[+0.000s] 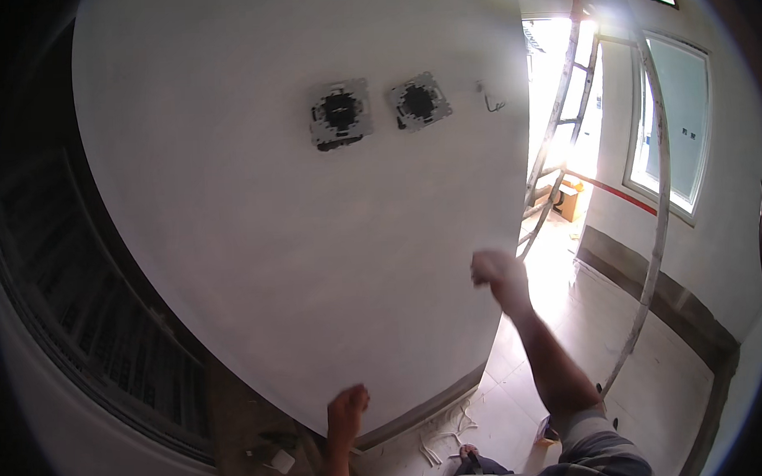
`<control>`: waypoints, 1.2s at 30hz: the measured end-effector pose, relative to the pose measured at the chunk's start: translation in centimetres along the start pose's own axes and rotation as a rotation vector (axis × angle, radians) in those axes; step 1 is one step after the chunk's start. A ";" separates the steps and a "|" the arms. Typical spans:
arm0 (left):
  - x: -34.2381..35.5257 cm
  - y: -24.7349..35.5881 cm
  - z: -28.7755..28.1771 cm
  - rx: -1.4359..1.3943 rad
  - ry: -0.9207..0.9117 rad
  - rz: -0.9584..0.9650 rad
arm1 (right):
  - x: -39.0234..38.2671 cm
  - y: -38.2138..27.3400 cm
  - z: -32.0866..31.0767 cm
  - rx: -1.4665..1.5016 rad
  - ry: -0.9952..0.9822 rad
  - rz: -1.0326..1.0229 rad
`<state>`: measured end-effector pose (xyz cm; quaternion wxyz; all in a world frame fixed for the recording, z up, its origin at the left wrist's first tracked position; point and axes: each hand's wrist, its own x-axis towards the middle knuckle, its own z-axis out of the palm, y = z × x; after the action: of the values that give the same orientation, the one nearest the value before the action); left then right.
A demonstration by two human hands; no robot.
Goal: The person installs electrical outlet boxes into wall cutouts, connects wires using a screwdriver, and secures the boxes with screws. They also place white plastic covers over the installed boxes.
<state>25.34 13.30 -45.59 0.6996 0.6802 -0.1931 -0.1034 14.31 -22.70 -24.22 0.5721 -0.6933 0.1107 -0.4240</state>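
No lettering, numbers or signs can be read.

Well behind the bare right grip (501, 276) sits a short grey sleeve (591, 436) with paler stripes; dark trousers (490, 467), it seems, below.

A smooth white wall (297, 232) stands upright across the middle. On it, a blurred grey square (340, 113), dark-centred, sits just before twelve o'clock; a matching, tilted square (418, 101) just past twelve; a thin hooked line (491, 108) toward one.
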 end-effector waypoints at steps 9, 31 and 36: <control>10.8 28.8 17.0 -0.203 -0.044 0.488 | 14.6 -17.5 -1.2 0.073 -0.188 -0.434; 17.6 38.1 25.4 -0.063 0.358 0.848 | 26.1 -19.3 -1.2 -0.026 -0.701 -0.471; 18.0 31.7 27.5 -0.364 0.073 0.718 | 22.7 -23.7 -0.8 -0.101 -0.588 -0.213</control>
<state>26.55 -17.38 -11.85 0.8066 0.4378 -0.3721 0.1390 19.87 -30.15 7.22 0.4969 -0.8213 -0.1120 -0.2569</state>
